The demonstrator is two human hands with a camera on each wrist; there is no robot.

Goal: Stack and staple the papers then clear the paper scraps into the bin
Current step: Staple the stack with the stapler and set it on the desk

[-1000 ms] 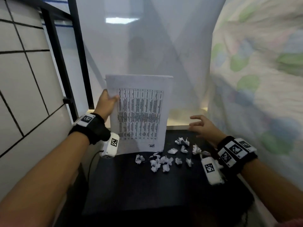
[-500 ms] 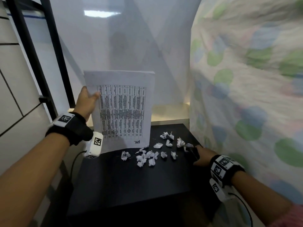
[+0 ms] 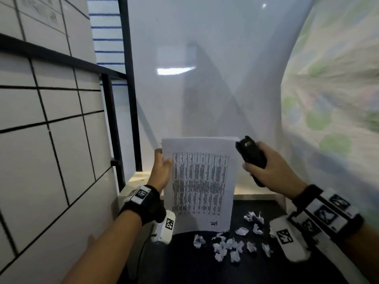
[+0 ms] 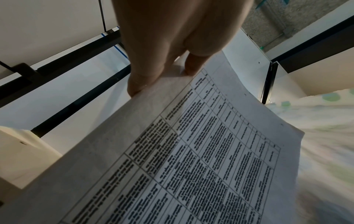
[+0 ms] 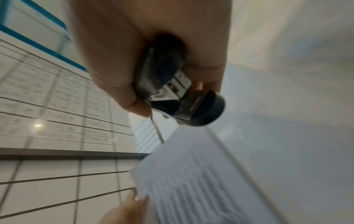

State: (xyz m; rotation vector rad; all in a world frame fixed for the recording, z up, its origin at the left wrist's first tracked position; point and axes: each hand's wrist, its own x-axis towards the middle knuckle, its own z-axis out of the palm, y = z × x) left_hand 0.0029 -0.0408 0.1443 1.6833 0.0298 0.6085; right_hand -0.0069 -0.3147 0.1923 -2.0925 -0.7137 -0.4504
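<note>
The left hand [image 3: 162, 173] holds the stack of printed papers [image 3: 200, 185] upright above the far left part of the black table [image 3: 184, 267], pinching the stack's upper left edge between thumb and fingers. In the left wrist view the fingers [image 4: 145, 78] lie behind the sheets and the thumb presses on the front, beside the printed table of text. The stack's bottom edge hangs just above the tabletop, with a small handwritten mark near its lower right corner.

The right hand [image 3: 270, 171] is raised to the right of the stack, its fingers wrapped round a black stapler [image 3: 251, 155]. The stapler's front end points up and to the left, close to the top right corner of the papers; whether it touches the corner cannot be told. In the right wrist view, which is blurred, the stapler [image 5: 172, 94] shows a metal strip between its black halves, and the papers [image 5: 191, 181] lie below it.

Crumpled white paper scraps [image 3: 229, 244] lie scattered on the table, below and to the right of the stack, some near the right wrist camera.

A white tiled wall [image 3: 51, 140] stands at the left, and a patterned cloth [image 3: 332, 99] hangs at the right.
</note>
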